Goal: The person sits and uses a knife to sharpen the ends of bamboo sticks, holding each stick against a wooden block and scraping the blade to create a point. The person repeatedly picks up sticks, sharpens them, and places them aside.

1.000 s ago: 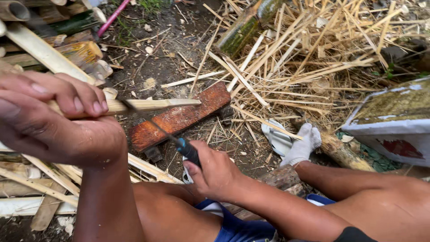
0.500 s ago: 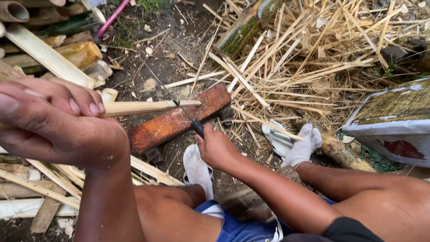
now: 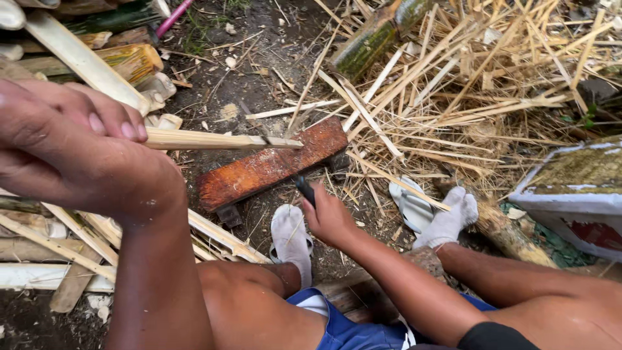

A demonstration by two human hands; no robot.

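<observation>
My left hand (image 3: 71, 146) is close to the camera at the left and grips a pale split bamboo stick (image 3: 220, 139) that points right over a reddish-brown wooden block (image 3: 272, 165) on the ground. My right hand (image 3: 330, 217) is lower, near the middle, closed around the dark handle of a knife (image 3: 303, 189). The thin blade runs up toward the stick's far end above the block. My feet in white socks rest on the dirt at either side of the right hand.
A heap of thin bamboo splinters (image 3: 466, 84) and a green bamboo section (image 3: 372, 39) lie at the upper right. Split bamboo slats (image 3: 78, 58) are stacked at the left. A white-rimmed box (image 3: 576, 194) sits at the right edge.
My right hand with the knife has moved up from beside my knee toward the block, bringing the blade to the stick's end. The left hand has kept its hold on the stick.
</observation>
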